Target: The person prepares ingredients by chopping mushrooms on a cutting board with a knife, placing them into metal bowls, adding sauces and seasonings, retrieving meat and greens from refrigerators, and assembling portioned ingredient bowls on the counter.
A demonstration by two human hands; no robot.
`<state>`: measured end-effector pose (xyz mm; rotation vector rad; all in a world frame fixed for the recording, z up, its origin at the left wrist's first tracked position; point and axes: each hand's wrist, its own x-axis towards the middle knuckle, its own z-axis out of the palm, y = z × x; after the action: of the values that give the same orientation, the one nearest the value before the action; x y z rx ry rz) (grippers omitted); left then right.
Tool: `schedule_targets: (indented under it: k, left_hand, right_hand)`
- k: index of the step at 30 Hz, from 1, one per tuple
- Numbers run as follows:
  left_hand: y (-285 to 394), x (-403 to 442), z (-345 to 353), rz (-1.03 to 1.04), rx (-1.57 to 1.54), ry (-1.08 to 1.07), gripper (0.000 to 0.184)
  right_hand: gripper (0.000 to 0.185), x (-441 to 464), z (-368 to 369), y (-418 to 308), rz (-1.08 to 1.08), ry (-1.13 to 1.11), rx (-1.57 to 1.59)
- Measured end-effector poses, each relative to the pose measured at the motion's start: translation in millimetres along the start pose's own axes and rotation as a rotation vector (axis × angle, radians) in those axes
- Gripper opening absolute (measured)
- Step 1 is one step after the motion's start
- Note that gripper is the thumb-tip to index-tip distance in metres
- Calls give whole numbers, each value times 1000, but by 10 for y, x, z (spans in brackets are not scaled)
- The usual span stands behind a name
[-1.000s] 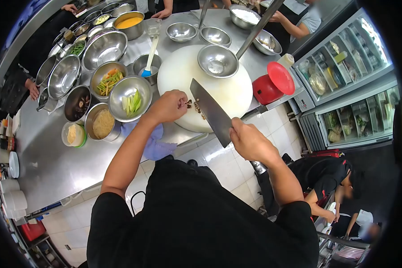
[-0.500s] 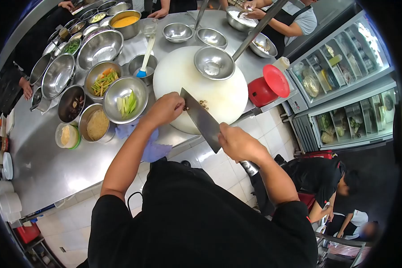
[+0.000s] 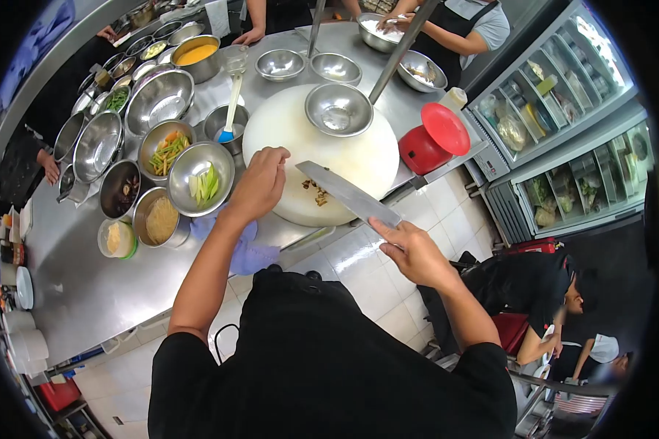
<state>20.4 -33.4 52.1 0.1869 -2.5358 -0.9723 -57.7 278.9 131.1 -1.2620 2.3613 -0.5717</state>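
Observation:
My right hand (image 3: 419, 254) is closed around the handle end of a broad cleaver (image 3: 355, 195). Its blade is tilted over the round white cutting board (image 3: 278, 121), with the tip pointing up and left. Small chopped brown pieces (image 3: 318, 194) lie on the board just below the blade. My left hand (image 3: 263, 183) is at the board's left edge, apart from the blade, with its fingers loosely extended and nothing visible in them. A steel bowl (image 3: 338, 110) sits on the far part of the board.
Left of the board are bowls of cut scallion (image 3: 203, 186), carrot and green strips (image 3: 170, 154), and noodles (image 3: 161, 221). A blue-tipped brush (image 3: 231, 110) rests across a pot. A red scale (image 3: 422, 146) stands right, before glass-door fridges (image 3: 556, 95). Co-workers' hands (image 3: 395, 25) are over a far bowl.
The cleaver has lifted and swung flatter, away from my left hand. My left hand has pulled back from the chopped pieces and its fingers have loosened. The head view has shifted slightly.

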Motion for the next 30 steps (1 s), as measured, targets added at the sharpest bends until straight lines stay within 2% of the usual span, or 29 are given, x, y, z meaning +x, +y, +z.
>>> schedule_targets:
  k: [3,4,6,8,12,14,16,18,19,20,22,23,24,26,28,30]
  left_hand:
    - [230,-6,126,276,221,-121,44]
    - [317,-15,216,276,226,-125,44]
    - [407,-27,397,408,342,-258,54]
    - [362,8,490,348,335,-301,55]
    - [108,121,546,205,314,-400,57]
    - [-11,187,471,206,259,-385,58]
    - [5,203,393,208,208,-370,60]
    - [84,217,344,30,-64,-323,63]
    - [106,226,384,35,-64,-324,63]
    - [127,218,442,1,-31,-295,62]
    - [123,220,577,-37,5,-262,61]
    - [107,218,678,-28,29,-238,64]
    - [129,220,740,-20,55,-214,67]
    - [199,190,868,0,41,-176,66]
    - [256,172,1008,-24,12,-28,66]
    - [307,162,1117,-59,11,-4,65]
  right_hand:
    - [47,-42,160,51,-23,67,-42]
    - [46,-43,186,50,-23,81,-81]
    - [45,-51,221,60,-35,100,-115]
    - [44,-78,208,42,-60,122,-238]
    - [43,-278,-7,3,-35,126,-238]
    - [43,-409,-127,47,51,141,-67]
    - [42,-432,-140,240,-21,153,9]
    - [40,-394,-145,353,349,94,568]
    - [33,-334,-139,398,388,20,842]
    - [33,-317,-60,504,388,21,840]
    - [21,-271,171,732,504,14,1294]
    - [11,-264,235,755,515,24,1384]
    - [10,-261,320,785,516,43,1459]
    - [10,-223,413,792,513,17,1541]
    - [9,-125,494,710,507,1,1571]
    - [9,-21,575,606,493,-12,1597]
